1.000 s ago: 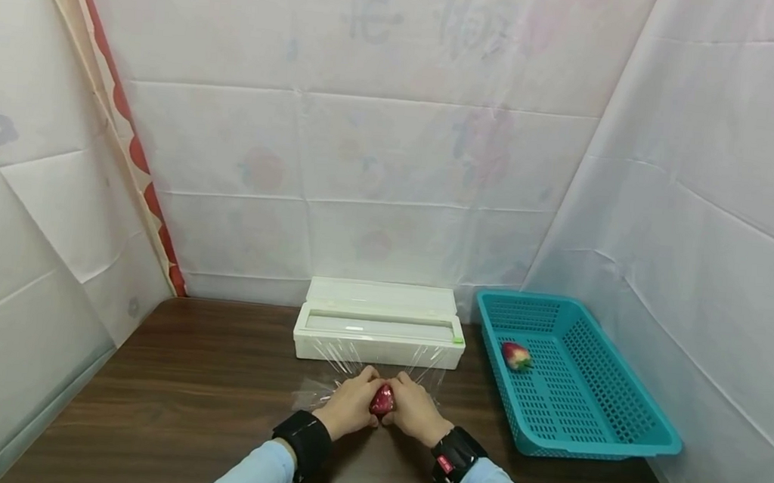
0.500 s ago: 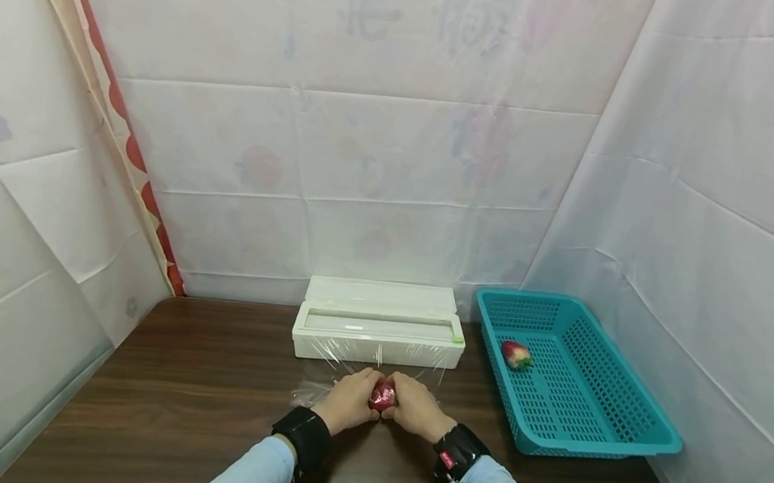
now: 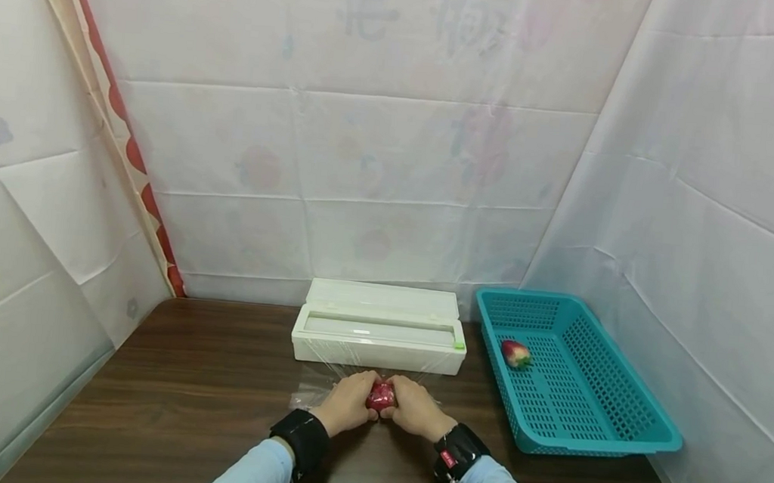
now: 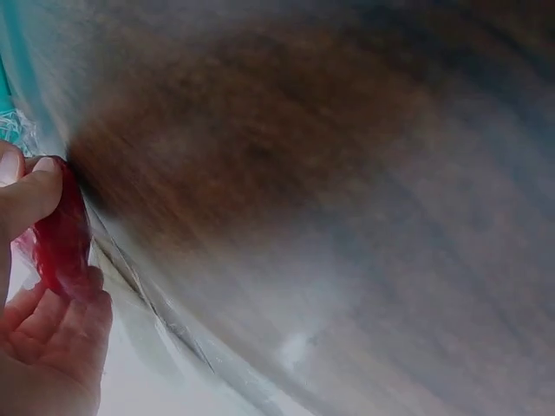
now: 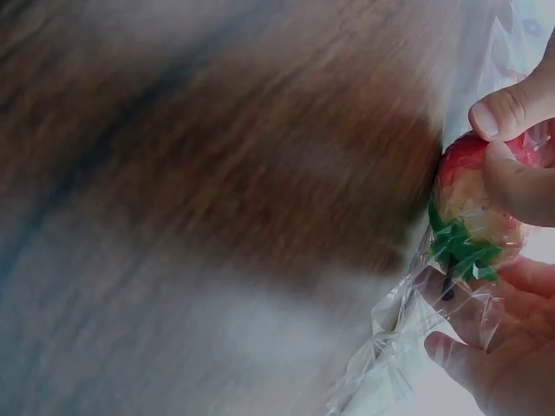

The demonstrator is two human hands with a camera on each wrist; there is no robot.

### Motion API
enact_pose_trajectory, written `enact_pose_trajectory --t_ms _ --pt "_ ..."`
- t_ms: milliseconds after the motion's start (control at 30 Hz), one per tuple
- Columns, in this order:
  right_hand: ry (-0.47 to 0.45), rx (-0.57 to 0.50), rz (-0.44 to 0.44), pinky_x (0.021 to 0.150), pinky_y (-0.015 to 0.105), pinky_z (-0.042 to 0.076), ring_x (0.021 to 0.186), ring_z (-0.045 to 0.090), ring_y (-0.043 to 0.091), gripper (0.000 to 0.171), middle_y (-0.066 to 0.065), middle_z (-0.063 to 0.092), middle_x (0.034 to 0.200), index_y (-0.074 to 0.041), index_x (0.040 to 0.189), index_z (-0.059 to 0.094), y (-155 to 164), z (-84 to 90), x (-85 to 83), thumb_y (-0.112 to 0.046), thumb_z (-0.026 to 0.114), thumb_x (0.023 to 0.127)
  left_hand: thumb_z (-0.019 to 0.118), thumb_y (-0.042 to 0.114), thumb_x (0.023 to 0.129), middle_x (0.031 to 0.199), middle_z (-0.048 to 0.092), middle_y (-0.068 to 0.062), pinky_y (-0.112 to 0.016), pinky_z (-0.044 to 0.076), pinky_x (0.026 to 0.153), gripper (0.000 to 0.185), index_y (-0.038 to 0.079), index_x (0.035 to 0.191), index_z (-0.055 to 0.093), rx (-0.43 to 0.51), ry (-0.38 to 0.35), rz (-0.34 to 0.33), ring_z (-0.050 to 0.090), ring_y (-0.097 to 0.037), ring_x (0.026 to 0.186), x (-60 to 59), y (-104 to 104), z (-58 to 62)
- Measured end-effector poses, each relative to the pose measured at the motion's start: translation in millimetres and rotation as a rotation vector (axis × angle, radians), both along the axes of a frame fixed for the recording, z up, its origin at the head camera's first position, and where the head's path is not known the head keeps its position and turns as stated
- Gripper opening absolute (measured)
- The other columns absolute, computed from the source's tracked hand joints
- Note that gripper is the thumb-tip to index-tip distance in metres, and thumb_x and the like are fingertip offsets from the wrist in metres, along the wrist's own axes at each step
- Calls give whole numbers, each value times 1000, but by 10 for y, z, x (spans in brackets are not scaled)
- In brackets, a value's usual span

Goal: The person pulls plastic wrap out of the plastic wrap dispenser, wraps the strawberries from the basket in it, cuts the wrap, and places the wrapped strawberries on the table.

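Observation:
A red strawberry (image 3: 381, 396) sits between both hands just above the dark wooden table (image 3: 177, 392), wrapped in clear cling film (image 3: 312, 392). My left hand (image 3: 347, 405) grips it from the left, fingers curled round the fruit (image 4: 62, 243). My right hand (image 3: 415, 409) pinches it from the right; the green leaves (image 5: 460, 250) and crumpled film (image 5: 390, 347) show in the right wrist view. The film stretches back toward the white film dispenser box (image 3: 378, 335), whose lid stands open.
A teal plastic basket (image 3: 617, 434) stands at the right of the table, with another strawberry (image 3: 516, 354) lying in it. White sheeting walls close in the back and both sides. Both wrist views are heavily blurred.
Both hands have shifted slightly on the strawberry, drawing the film tighter around it. The stretch of loose film in front of the dispenser looks smaller.

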State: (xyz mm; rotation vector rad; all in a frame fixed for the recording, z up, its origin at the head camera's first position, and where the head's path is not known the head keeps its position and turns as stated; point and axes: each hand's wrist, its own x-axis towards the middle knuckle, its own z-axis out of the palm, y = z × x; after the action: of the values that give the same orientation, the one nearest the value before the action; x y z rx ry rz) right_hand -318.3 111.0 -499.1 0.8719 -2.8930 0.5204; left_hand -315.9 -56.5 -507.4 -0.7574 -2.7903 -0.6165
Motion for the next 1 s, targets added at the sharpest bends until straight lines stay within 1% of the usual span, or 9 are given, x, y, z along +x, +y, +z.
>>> enact_pose_trajectory --t_ms 133,200,367,433,567,667,867,933,1000 --pt "-8 -19 -6 68 30 49 82 59 18 41 4 51 101 -5 107 56 0 2 12 -25 73 76 82 20 63 89 62 -5 -33 48 72 45 7 99 58 -14 3 -6 56 -19 83 -32 -5 -8" --pt "-16 -31 -8 68 29 49 82 58 18 41 4 50 101 -5 108 56 4 -11 8 -25 72 77 82 20 63 90 60 -4 -32 48 71 44 6 99 60 -13 3 -8 56 -18 82 -35 -7 -8" --pt "-50 -65 -18 69 28 48 83 57 14 41 2 52 98 -4 110 57 25 -50 -19 -25 71 78 81 20 64 90 53 0 -28 49 69 44 5 101 63 8 -5 -10 57 -16 79 -35 -16 6" --pt "-62 -82 -24 71 30 48 86 57 15 43 3 53 100 -4 112 55 29 -53 -29 -25 71 78 81 21 65 89 53 -1 -28 49 69 44 5 102 63 15 -2 -14 57 -16 78 -43 -23 15" --pt "-93 -113 -30 72 30 47 89 57 15 42 4 55 103 -5 111 51 26 -40 -41 -24 71 79 81 21 65 91 56 -2 -29 48 71 46 6 101 58 43 -10 -20 58 -16 80 -67 -41 16" --pt "-105 -124 -40 68 27 45 85 55 13 39 4 56 98 -6 108 51 22 -27 -46 -24 71 79 81 20 66 90 56 -1 -28 47 69 43 9 98 54 54 -21 -20 57 -15 80 -85 -50 6" --pt "-57 -88 -66 63 23 42 82 50 13 38 4 54 93 -2 107 56 9 -4 -61 -25 69 80 78 21 70 84 57 -1 -28 46 67 33 10 93 58 42 -26 -14 54 -14 77 -117 -52 46" --pt "-28 -67 -65 64 24 42 84 49 14 39 4 53 95 -1 107 58 4 7 -64 -27 69 80 77 22 71 84 58 -1 -29 45 67 31 9 92 60 32 -35 -11 54 -14 76 -131 -54 71" --pt "12 -36 -59 66 26 43 87 49 15 43 4 53 97 -2 108 61 -4 17 -68 -30 71 78 76 23 72 84 59 -1 -29 45 66 29 9 92 62 20 -45 -8 54 -14 75 -151 -61 90"
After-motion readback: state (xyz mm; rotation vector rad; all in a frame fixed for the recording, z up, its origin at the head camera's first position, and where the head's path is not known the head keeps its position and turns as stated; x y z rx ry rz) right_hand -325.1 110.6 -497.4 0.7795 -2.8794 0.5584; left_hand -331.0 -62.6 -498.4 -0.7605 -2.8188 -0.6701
